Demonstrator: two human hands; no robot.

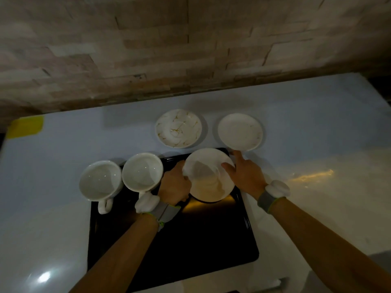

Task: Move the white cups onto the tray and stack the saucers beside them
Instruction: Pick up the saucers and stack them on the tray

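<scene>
Far left, a yellow patch (26,126) sits at the back corner of the pale surface (317,127). Next, two white cups: the left cup (101,180) rests at the left edge of the black tray (190,240), handle toward the camera, partly over the rim; whether it sits fully on the tray I cannot tell. The second cup (142,171) stands just beside it, touching or nearly so, on the tray's far left corner. The left hand (174,183) has its grip closed around a third cup (201,173), blurred, which appears to sit on or just over a saucer (213,182) above the far part of the tray. The right hand (245,175) has its grip on that saucer's right rim, thumb on top, index finger stretched toward the far edge. Behind, off the tray, a marbled saucer (178,128) and, to its right, a plain saucer (240,132) lie apart on the surface. Judgement: glazed ceramic, stiff, slick, brittle, moderate weight; cups are best taken by the handle or wrapped around the body, saucers pinched at the rim, and set down gently to avoid chipping.
</scene>
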